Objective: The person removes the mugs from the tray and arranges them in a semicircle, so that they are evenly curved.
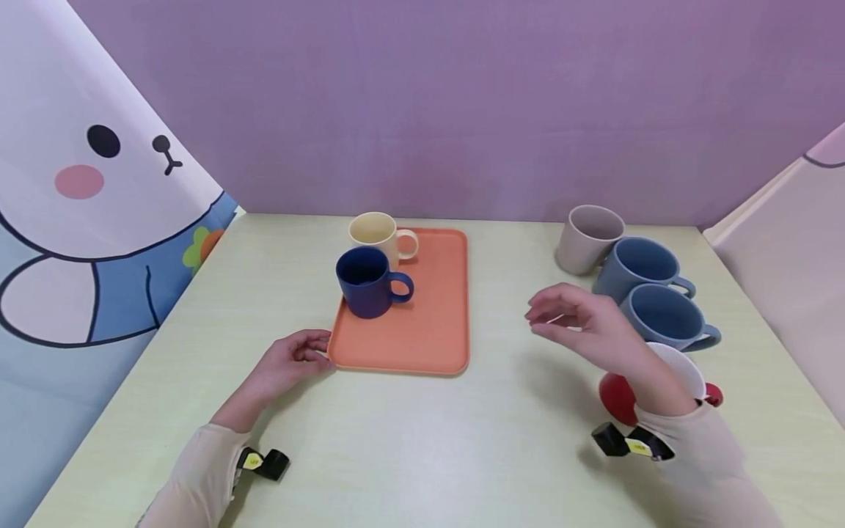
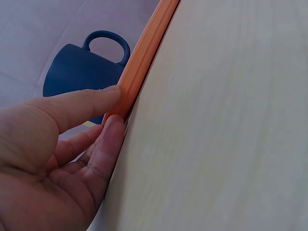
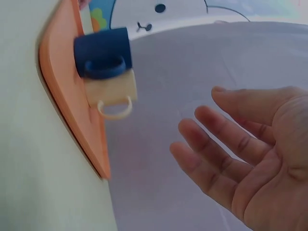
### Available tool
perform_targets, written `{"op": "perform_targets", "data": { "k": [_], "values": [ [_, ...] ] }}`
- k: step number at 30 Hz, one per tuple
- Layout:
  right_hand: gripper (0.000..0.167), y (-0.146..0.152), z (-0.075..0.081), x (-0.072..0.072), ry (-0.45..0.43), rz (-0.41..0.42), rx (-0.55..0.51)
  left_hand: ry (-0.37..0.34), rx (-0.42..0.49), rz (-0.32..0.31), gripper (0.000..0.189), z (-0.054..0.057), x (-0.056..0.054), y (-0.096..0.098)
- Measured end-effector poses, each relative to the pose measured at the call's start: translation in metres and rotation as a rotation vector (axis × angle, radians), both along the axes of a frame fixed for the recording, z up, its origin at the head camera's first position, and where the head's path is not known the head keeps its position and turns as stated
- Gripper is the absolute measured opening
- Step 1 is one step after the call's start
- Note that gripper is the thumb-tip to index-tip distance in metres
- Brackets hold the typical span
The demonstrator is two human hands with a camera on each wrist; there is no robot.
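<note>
Loosely extended fingers of the left hand (image 1: 297, 361) touch the near left corner of the orange tray (image 1: 422, 337); the right hand (image 1: 587, 323), fingers loosely spread, hangs to the tray's right. Rectangular, rounded at the corners and low-rimmed, the tray lies between both hands. A navy mug (image 1: 364, 286) and, behind it, a cream mug (image 1: 373, 233) stand on its left side.

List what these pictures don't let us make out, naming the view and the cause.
Red-and-white mug: head view, partly hidden by the right forearm.
Cream mug, lower part: head view, hidden by the navy mug.
The navy mug's base: left wrist view, behind the rim of the orange tray.
Left sleeve: head view, cut off by the bottom edge.
</note>
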State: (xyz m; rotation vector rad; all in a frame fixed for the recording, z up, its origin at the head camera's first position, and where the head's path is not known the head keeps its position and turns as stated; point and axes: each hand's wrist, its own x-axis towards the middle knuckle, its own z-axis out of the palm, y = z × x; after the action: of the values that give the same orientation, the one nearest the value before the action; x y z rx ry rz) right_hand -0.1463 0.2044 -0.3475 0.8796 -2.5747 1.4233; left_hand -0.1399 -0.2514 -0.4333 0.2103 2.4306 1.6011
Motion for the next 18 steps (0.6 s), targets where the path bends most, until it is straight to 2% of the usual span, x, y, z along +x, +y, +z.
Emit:
{"op": "perform_targets", "data": {
  "k": [8, 18],
  "values": [
    [0.026, -0.034, -0.016, -0.011, -0.039, 0.031, -0.051, 0.004, -0.009, 0.003, 0.051, 0.000, 0.000, 0.001],
    [0.026, -0.069, -0.033, -0.029, -0.151, 0.046, -0.129, 0.010, -0.007, 0.012, 0.051, 0.000, 0.000, 0.000]
  ]
}}
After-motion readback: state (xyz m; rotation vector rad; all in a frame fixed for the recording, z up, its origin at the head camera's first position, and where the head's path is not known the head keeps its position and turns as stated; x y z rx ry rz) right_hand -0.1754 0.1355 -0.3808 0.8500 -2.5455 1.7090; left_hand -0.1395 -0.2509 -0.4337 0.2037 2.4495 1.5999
